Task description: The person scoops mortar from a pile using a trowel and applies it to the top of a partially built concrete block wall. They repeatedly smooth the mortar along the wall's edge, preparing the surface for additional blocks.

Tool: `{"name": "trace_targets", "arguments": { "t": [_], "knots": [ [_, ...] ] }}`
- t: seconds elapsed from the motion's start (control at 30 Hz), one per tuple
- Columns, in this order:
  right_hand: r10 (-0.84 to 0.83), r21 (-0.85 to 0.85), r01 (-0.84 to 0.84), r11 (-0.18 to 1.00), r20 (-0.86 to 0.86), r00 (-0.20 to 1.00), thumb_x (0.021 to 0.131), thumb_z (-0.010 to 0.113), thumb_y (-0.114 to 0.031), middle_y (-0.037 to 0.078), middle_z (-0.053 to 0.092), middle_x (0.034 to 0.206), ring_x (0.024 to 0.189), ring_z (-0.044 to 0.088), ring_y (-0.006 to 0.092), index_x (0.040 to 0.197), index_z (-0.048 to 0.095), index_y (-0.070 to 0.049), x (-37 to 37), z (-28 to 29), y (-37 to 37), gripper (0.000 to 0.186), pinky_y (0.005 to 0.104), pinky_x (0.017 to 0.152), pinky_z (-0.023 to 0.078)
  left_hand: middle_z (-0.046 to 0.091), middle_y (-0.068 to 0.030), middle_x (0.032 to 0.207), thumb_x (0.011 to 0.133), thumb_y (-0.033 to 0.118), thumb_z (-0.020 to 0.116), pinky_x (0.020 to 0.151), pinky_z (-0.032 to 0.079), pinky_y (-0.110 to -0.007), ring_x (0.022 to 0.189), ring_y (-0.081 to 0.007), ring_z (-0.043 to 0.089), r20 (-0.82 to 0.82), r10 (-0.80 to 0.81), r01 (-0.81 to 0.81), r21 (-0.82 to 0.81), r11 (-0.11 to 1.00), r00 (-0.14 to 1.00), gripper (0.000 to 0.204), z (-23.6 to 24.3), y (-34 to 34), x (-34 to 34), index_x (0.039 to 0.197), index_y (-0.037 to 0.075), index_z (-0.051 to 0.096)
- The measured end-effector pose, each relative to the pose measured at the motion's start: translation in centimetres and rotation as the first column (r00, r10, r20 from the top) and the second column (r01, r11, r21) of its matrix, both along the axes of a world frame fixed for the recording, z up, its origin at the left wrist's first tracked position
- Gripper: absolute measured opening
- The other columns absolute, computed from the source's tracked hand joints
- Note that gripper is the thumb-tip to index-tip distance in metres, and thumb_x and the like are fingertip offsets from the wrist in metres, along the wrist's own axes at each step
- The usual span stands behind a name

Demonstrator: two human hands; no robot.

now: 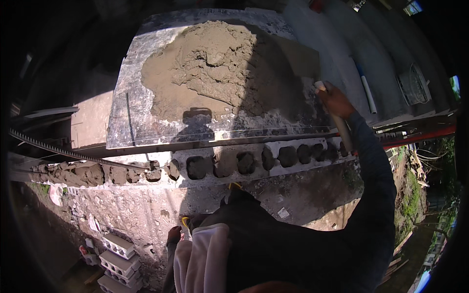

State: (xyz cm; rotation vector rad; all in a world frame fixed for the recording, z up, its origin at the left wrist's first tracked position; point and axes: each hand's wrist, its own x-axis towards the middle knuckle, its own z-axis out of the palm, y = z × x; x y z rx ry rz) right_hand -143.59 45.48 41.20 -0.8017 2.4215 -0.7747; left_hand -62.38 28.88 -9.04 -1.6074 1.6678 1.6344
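The right hand (337,101) is gripping a wooden handle (345,133) by the board's (122,119) right edge; the left hand's (174,234) grip is staying unclear. Mortar (210,63) is remaining heaped mid-board; block hollows (197,167) are looking part-filled.

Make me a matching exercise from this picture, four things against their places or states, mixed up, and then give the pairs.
1. Right hand
2. Mortar heap
3. Block stack
4. Ridged bar

A. Lower left, on the ground
B. Slanting over the left part of the wall
C. Around a wooden handle
D. Spread on a flat sheet

Pairs: 1-C, 2-D, 3-A, 4-B
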Motion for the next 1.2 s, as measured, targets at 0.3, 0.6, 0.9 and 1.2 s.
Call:
{"name": "trace_targets", "arguments": {
  "t": [0.3,0.6,0.9,1.2],
  "knots": [
    [0.329,0.13,-0.321,0.938,-0.626,0.707,0.095,0.063,-0.033,0.025,0.069,0.092,0.083,0.067,0.0453,0.125,0.052,-0.002,-5.9,0.7,-9.7,0.044,0.0547,0.075,0.051,0.069,-0.0078,0.111,0.093,0.028,0.063,0.057,0.052,-0.031,0.086,-0.0193,0.07,0.088,0.5,-0.507,0.088,0.858,0.862,0.045,10.7,3.5,-13.3,0.132,0.005,0.058],
    [0.577,0.272,-0.666,0.695,-0.763,0.29,0.099,0.052,-0.02,0.021,0.064,0.073,0.069,0.064,0.0443,0.107,0.052,-0.003,-11.4,-6.5,-21.2,0.018,0.055,0.063,0.05,0.065,-0.0135,0.125,0.095,0.03,0.064,0.064,0.054,-0.034,0.098,-0.0249,0.071,0.053,0.499,-0.501,0.02,0.865,0.865,0.055,9.1,1.7,-18.7,0.141,0.003,0.05],
    [0.666,0.466,-0.508,0.725,-0.286,0.688,0.089,0.064,-0.017,0.026,0.067,0.089,0.085,0.066,0.0463,0.129,0.044,-0.002,-8.8,-4.6,-6.2,0.048,0.055,0.075,0.051,0.067,-0.0093,0.112,0.094,0.03,0.062,0.058,0.053,-0.034,0.08,-0.0219,0.07,0.06,0.48,-0.484,0.136,0.865,0.875,0.045,6.4,4.0,-18.4,0.131,0.005,0.058],
    [-0.178,0.441,-0.033,0.897,0.429,0.886,0.089,0.068,-0.016,0.007,0.058,0.08,0.058,0.058,0.0146,0.111,0.053,-0.002,-9.6,-0.6,2.0,0.031,0.033,0.048,0.048,0.062,-0.0035,0.092,0.094,0.027,0.061,0.054,0.05,-0.036,0.074,-0.0196,0.065,0.277,0.781,-0.825,0.28,0.491,0.559,0.029,8.4,16.5,-11.4,0.118,0.01,0.059]
  ]
}}
